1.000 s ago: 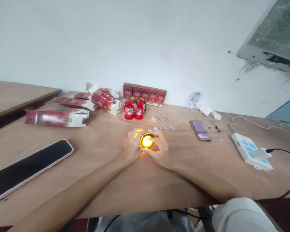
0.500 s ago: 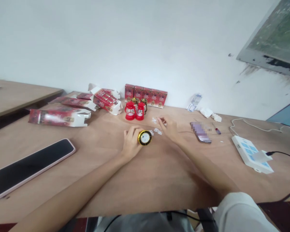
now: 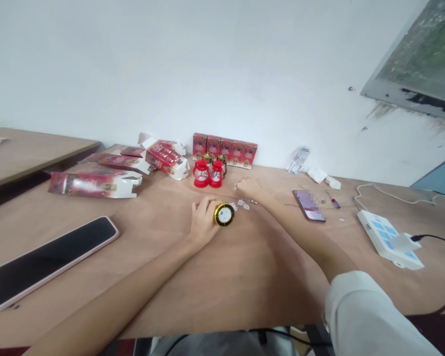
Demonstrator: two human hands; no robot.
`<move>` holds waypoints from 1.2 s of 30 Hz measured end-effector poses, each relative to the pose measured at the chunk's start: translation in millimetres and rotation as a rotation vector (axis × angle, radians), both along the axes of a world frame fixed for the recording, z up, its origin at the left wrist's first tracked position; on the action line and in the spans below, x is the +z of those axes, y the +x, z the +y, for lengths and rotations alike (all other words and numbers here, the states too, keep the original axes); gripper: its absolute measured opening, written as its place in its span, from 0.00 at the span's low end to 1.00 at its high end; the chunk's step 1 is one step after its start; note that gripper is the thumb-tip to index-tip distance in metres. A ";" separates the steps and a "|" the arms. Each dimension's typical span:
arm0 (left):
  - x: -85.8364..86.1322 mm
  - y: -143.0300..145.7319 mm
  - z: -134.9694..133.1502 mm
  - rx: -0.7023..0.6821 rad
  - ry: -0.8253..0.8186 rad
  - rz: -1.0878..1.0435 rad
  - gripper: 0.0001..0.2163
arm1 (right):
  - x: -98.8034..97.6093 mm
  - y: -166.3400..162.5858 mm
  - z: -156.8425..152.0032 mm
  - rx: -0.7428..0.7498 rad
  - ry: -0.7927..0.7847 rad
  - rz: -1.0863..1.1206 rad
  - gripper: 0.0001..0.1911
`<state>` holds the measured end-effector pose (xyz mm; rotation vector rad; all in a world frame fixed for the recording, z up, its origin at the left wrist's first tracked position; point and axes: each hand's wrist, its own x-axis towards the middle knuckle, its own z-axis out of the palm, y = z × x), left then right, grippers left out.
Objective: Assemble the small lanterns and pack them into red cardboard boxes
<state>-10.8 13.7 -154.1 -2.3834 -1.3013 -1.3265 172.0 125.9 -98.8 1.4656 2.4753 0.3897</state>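
Note:
My left hand (image 3: 203, 221) is wrapped round a small gold lantern (image 3: 224, 214), its round underside with a black ring and white disc turned toward me. To the right and farther forward, my right hand (image 3: 249, 187) is down at the tabletop with its fingers curled under. What those fingers pinch, if anything, is hidden. Small white pieces (image 3: 244, 204) lie on the table between the two hands. Two red lanterns (image 3: 201, 174) stand upright beyond my left hand, with two bronze-coloured lanterns (image 3: 222, 159) close behind them.
Red printed boxes (image 3: 226, 149) stand in a row by the wall. Opened red cartons (image 3: 96, 184) lie at left, behind a large black-screened phone (image 3: 52, 259). At right are another phone (image 3: 309, 205), a small screwdriver (image 3: 335, 202), crumpled tissue (image 3: 317, 174) and a white power strip (image 3: 389, 238) with cables.
My right hand has moved forward and slightly left, down to the tabletop, and its fingers have curled in. My left hand still holds the lantern in nearly the same place.

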 end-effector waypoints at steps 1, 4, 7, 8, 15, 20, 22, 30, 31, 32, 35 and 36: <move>-0.2 0.0 0.1 -0.001 -0.002 0.001 0.11 | 1.4 -0.4 2.8 -0.001 -0.011 -0.009 0.15; -1.1 -0.2 0.5 0.004 -0.012 0.003 0.11 | 5.7 -0.2 10.5 0.004 -0.046 -0.025 0.15; -1.6 -0.5 0.9 0.000 -0.016 0.011 0.12 | 8.9 -0.9 16.7 0.023 -0.083 -0.033 0.13; -1.7 -0.6 0.9 -0.001 -0.016 0.013 0.12 | 9.4 -1.7 18.6 0.031 -0.097 -0.035 0.13; -1.7 -0.3 0.8 -0.007 0.006 0.009 0.11 | 8.0 -6.8 26.5 0.072 -0.153 0.010 0.14; -0.8 0.4 -0.3 -0.031 0.029 -0.002 0.10 | 9.6 -7.3 20.2 0.048 -0.140 0.089 0.15; -0.4 0.5 -0.7 -0.034 0.035 -0.008 0.10 | 9.6 -7.2 17.5 0.041 -0.143 0.134 0.14; -1.5 0.5 0.6 -0.011 0.007 0.007 0.10 | 1.8 4.0 6.6 0.030 -0.088 0.533 0.14; -1.4 0.7 0.7 0.000 -0.002 0.002 0.10 | -0.3 4.3 -0.1 0.026 -0.065 0.611 0.15; -1.1 0.9 0.6 0.010 -0.013 -0.006 0.10 | -3.0 3.9 -9.0 0.022 -0.040 0.676 0.16; 0.9 1.8 -0.1 0.033 -0.054 -0.041 0.10 | -13.9 -1.2 -46.0 0.018 -0.004 1.002 0.15; 1.7 2.1 -0.4 0.038 -0.065 -0.052 0.10 | -17.8 -3.4 -59.9 0.022 -0.023 1.280 0.14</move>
